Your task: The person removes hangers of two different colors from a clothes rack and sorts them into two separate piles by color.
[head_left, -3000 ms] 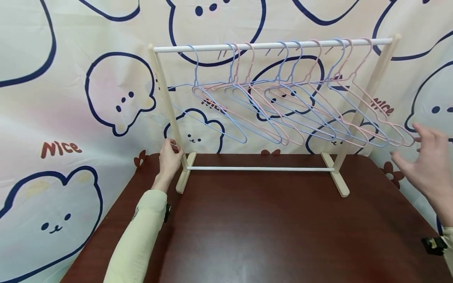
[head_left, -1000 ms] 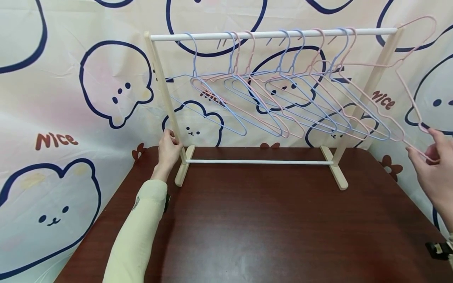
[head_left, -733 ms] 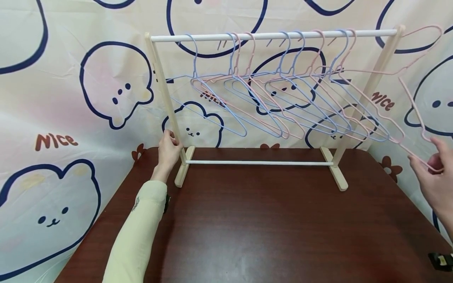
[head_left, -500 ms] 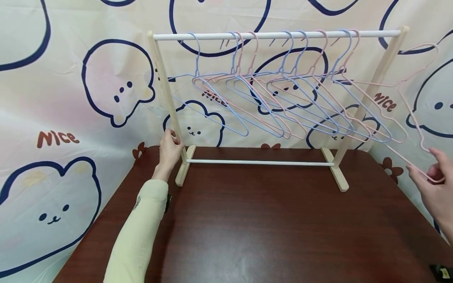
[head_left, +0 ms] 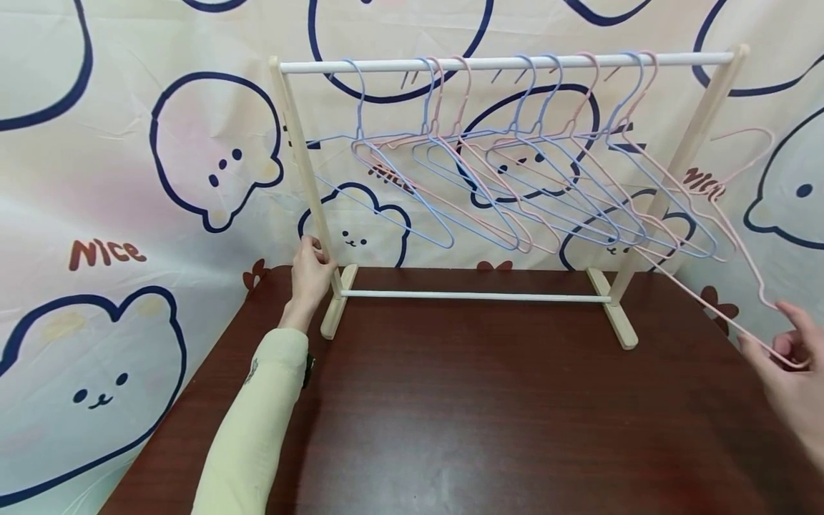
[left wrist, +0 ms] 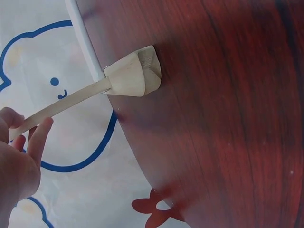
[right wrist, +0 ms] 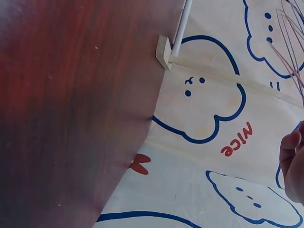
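My left hand [head_left: 310,273] pinches the lower left post [head_left: 297,146] of a small wooden clothes rack. In the left wrist view, thumb and fingers of the left hand [left wrist: 21,164] lie on either side of that post [left wrist: 71,102]. Off the rack's right side, my right hand [head_left: 790,368] grips one corner of a pink clothes hanger [head_left: 702,300], whose hook is free of the rod. Several blue and pink hangers [head_left: 412,189] hang from the white top rod [head_left: 492,64]. At the right wrist view's edge, the right hand [right wrist: 292,159] is partly cut off.
The rack's feet [head_left: 621,325] stand at the back of a dark brown table [head_left: 476,400]. A thin white lower bar [head_left: 473,295] joins its posts. Behind it hangs a pale cloth [head_left: 212,43] with cartoon bears.
My right hand took hold of the rightmost pink hanger and unhooked it from the rod. Since then hand and hanger have moved down. The left hand stays on the post.
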A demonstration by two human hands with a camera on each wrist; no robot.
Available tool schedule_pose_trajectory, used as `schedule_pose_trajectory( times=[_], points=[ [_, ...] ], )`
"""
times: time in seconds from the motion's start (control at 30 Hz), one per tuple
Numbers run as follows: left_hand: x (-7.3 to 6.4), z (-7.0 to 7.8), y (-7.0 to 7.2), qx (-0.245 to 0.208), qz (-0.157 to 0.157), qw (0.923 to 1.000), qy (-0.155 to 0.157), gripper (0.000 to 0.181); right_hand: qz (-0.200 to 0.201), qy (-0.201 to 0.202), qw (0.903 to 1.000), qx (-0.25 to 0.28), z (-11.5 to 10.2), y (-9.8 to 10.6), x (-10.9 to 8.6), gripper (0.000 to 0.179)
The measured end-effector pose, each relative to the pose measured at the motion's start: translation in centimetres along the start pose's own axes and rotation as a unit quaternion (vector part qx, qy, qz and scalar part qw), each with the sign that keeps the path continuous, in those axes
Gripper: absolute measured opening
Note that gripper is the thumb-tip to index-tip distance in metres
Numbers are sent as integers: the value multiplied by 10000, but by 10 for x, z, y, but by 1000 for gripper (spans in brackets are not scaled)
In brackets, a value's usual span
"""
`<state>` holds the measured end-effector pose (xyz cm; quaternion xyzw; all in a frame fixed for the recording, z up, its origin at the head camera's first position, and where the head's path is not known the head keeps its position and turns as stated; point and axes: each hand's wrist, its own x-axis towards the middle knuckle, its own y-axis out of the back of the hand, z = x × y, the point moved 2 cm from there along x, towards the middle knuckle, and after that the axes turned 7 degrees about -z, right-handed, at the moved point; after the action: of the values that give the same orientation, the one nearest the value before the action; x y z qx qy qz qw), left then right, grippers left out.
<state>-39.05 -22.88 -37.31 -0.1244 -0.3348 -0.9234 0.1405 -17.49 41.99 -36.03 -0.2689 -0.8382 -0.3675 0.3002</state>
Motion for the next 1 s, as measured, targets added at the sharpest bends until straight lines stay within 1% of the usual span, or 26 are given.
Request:
schedule_pose_trajectory(
  times=[0.03, 0.17, 0.27, 0.37, 0.5, 0.6, 0.73, 0.8, 1.0],
  points=[
    [0, 0, 0, -5, 11, 10000, 3, 32, -18, -54, 10000, 10, 0, 1, -2, 58],
    [0, 1, 0, -9, 37, 10000, 7, 32, -113, -295, 9988, -377, -2, 2, -9, 64],
    [1, 1, 0, -7, 30, 10000, 7, 32, -185, -431, 9980, -433, -3, 2, -14, 63],
    [1, 0, -1, -6, 37, 10000, 13, 32, -264, -419, 9984, -263, -4, 0, -19, 63],
    [1, -1, -2, 3, 45, 10000, 12, 32, -282, -404, 9984, 260, -4, -2, -26, 66],
    [0, -2, -2, 15, 44, 10000, -2, 32, -243, -515, 9965, 619, -4, -4, -31, 67],
    [-1, -1, -2, -8, 74, 9999, -82, 33, -261, -631, 9944, 801, -2, -6, -37, 63],
    [-1, 0, -2, -36, 76, 9999, -131, 33, -272, -621, 9938, 880, -2, -6, -40, 62],
    [-2, 1, -1, -42, 39, 9999, -154, 33, -317, -753, 9922, 942, -6, -5, -49, 67]
  ],
)
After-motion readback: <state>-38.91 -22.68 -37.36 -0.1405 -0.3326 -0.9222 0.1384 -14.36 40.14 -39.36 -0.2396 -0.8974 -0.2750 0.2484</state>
